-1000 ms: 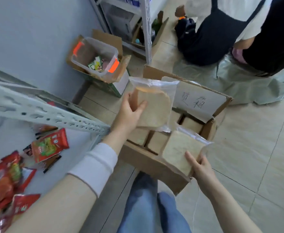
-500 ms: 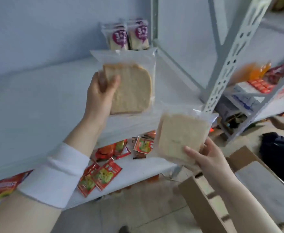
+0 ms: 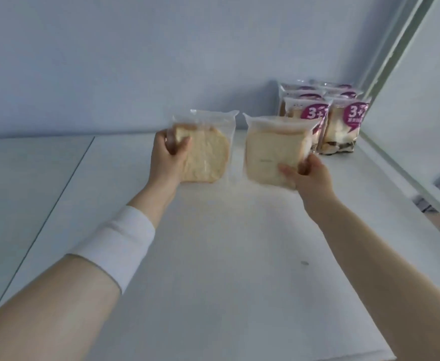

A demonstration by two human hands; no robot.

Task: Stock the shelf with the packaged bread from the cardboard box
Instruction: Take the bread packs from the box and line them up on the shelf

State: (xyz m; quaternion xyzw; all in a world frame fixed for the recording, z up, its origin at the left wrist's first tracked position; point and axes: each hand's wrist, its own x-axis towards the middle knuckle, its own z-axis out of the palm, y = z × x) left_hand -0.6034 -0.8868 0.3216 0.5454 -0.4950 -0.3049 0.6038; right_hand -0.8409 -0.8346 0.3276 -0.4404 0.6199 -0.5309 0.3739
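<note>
- The fingers (image 3: 183, 149) of the left hand (image 3: 166, 157) are curled round the left edge of a clear packet of sliced bread (image 3: 208, 157), with the thumb on its front face, and hold it upright.
- The fingers (image 3: 286, 170) of the right hand (image 3: 307, 175) pinch the lower right corner of a second bread packet (image 3: 271, 155), which tilts slightly.
- The two packets are side by side, near each other but apart, over the back half of the white shelf (image 3: 213, 269). I cannot tell whether their lower edges touch it.
- Just beside the second bread packet, in the back right corner, purple-labelled packets (image 3: 344, 126) stand in rows.
- A white cuff (image 3: 117, 246) wraps the left forearm.
- A pale wall (image 3: 135, 61) backs the shelf, and a metal upright (image 3: 396, 53) rises at the right.
</note>
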